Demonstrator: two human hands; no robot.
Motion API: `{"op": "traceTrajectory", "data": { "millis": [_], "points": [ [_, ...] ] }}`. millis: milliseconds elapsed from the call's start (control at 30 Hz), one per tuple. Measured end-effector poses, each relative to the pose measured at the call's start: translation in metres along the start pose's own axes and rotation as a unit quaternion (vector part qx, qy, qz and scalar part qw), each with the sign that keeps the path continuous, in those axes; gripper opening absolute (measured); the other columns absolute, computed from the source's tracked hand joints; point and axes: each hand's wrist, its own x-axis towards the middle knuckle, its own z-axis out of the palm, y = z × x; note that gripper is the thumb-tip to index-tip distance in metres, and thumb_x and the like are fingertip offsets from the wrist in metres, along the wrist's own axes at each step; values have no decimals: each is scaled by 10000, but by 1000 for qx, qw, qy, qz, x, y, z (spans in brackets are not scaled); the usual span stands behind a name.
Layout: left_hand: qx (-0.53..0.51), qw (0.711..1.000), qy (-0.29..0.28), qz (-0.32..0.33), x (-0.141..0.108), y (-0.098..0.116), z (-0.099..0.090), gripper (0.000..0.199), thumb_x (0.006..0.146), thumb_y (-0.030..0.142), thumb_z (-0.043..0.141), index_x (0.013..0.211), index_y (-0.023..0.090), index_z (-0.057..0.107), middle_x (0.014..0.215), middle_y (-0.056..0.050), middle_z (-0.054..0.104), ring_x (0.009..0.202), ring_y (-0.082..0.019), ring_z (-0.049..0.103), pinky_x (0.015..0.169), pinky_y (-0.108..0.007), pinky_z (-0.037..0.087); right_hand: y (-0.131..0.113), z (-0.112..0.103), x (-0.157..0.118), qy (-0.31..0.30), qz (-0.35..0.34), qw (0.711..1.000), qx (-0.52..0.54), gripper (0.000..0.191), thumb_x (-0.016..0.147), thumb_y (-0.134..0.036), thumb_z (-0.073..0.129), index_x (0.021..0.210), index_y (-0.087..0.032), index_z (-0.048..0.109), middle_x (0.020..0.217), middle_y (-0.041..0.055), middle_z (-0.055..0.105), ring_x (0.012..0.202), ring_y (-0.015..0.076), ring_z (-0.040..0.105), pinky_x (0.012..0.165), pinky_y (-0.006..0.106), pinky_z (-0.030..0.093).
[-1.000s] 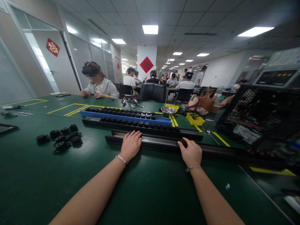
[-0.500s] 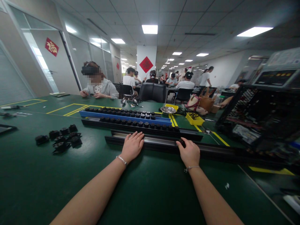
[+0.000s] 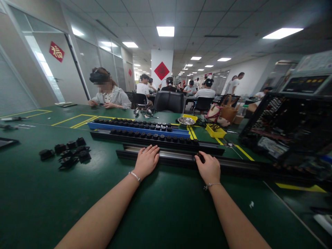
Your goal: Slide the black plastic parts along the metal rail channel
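Observation:
A long black channel rail [image 3: 176,155] with a shiny inner groove lies across the table in front of me. My left hand [image 3: 147,159] rests flat on the rail's left part, fingers stretched out over it. Farther right, my right hand [image 3: 209,167] has its thumb and fingers closed around a small black part [image 3: 201,157] at the groove; most of that part is hidden. Behind this rail stand a second black rail [image 3: 210,148] and a blue rail [image 3: 140,129], both bearing rows of small black parts.
Several loose black pieces [image 3: 67,154] lie on the green table [image 3: 160,207] to the left. A metal bowl [image 3: 186,121] and a yellow bin [image 3: 215,131] stand behind the rails. An open black metal case [image 3: 280,131] rises at right. A person [image 3: 110,93] sits across the table.
Both my hands stay in nearly the same places on the rail. The right hand has shifted very slightly. In the background, people near the right wall have moved.

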Motion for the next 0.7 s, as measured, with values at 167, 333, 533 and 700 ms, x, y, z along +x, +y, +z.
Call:
{"op": "traceTrajectory", "data": {
  "millis": [167,333,533,700],
  "points": [
    [1,1000,3,-1,0,2,-1,366,905,327,358,1200,295,573,1290,-8,552,1244,-206,441,1022,-424,315,1,3,0,-1,-22,1000,4,404,857,-431,411,1046,-155,638,1011,99,670,942,225,575,958,399,312],
    [5,1000,2,-1,0,2,-1,366,903,329,362,1201,295,572,1291,-7,551,1244,-203,441,1020,-416,320,1,5,-1,0,-25,1000,11,404,860,-435,401,1048,-164,635,1012,97,672,945,226,577,960,409,316],
    [6,1000,2,-1,0,1,1,369,914,330,336,1196,283,569,1299,4,543,1250,-196,432,1020,-417,303,-3,1,-2,-5,-15,1000,11,380,849,-397,422,1057,-161,635,1020,97,673,957,224,584,972,411,322],
    [3,1000,4,2,0,0,2,373,915,334,332,1203,277,563,1302,-3,540,1253,-199,428,1015,-417,299,-5,1,-2,-10,-11,1000,8,365,842,-379,443,1057,-158,638,1015,94,678,959,227,591,978,415,328]
  ]
}}
